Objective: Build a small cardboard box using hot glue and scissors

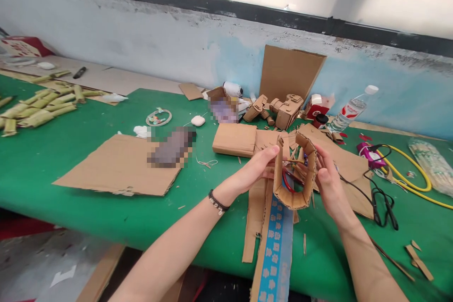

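Observation:
Between my two hands is a strip of corrugated cardboard bent into an angular U-shaped loop, its open ends at the top. My left hand grips its left wall, thumb on the upper edge. Around the right wall curl the fingers of my right hand. Through the loop a curved red handle shows, its other end hidden. Below lies a long cardboard strip with blue print, reaching over the table's near edge. A plain cardboard strip is beside it.
A cardboard sheet with a blurred dark object lies left, near cut green stalks. Behind my hands are a flat cardboard box and a camera-shaped cardboard model. A water bottle, purple box and yellow cable stand right.

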Available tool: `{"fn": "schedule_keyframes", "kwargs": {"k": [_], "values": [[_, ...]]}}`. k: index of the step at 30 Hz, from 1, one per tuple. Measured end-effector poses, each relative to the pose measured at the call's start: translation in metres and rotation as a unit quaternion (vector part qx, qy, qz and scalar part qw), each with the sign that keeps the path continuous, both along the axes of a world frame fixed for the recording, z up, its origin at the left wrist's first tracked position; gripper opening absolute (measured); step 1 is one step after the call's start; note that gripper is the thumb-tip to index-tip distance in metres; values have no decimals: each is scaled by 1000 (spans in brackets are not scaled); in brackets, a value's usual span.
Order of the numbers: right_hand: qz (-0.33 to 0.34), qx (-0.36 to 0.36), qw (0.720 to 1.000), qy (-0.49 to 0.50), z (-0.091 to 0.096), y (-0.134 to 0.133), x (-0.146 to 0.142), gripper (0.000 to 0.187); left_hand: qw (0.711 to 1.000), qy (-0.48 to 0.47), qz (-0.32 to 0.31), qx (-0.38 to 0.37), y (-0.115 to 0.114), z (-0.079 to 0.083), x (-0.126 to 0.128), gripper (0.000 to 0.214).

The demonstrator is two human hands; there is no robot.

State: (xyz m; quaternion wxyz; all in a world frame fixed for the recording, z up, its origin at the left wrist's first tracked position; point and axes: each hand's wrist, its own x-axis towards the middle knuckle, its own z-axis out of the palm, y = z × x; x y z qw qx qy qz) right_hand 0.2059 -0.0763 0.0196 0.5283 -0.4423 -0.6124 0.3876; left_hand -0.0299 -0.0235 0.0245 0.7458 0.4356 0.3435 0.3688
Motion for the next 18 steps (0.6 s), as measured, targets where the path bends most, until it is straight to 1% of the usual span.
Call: {"fn": "schedule_keyframes", "kwargs": {"k": [2, 8, 14, 18], "values": [[-9, -5, 1000, 14, 1, 1, 2, 84, 1000, 8, 1, 13, 0, 0, -1, 89], [-28, -38, 998, 32, 2, -5, -4, 67, 999, -8, 4, 38, -3, 0, 0, 79], [-33, -8, 999, 16, 8, -9, -13, 60, 999, -23, -8, 34, -8, 4, 2, 78], [-30, 3, 1000, 5, 9, -9, -13, 56, 999, -10, 2, 36, -8, -1, 4, 80]]}}
